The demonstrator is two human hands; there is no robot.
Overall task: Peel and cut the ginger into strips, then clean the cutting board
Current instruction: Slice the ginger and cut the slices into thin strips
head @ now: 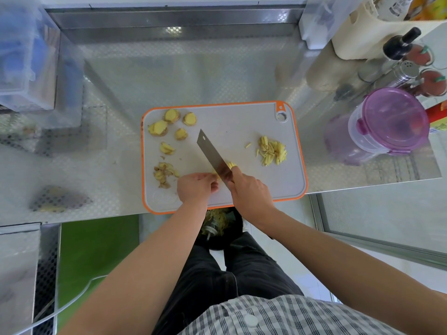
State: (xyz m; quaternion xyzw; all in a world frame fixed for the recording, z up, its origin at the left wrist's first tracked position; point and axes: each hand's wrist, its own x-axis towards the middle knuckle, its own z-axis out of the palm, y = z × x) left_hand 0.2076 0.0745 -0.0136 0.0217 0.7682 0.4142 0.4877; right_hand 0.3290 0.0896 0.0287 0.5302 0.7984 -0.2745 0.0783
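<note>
Right hand point(249, 192) grips cleaver point(212, 155), left hand point(196, 187) pinches ginger point(217, 176); purple tub point(387, 124) near board point(242, 126).

Bare forearms reach forward; the left hand point(197, 187) curls its fingertips under, just beside the tightly gripping right hand point(249, 191).

HIDDEN: your right hand point(251, 189) covers the knife point(212, 154) handle | the ginger piece point(217, 176) shows only a sliver between the blade and your left hand point(196, 187) | the black bin point(219, 224) sits partly behind the cutting board point(242, 131) edge | BLURRED: clear boxes point(24, 56) far left, contents unreadable
</note>
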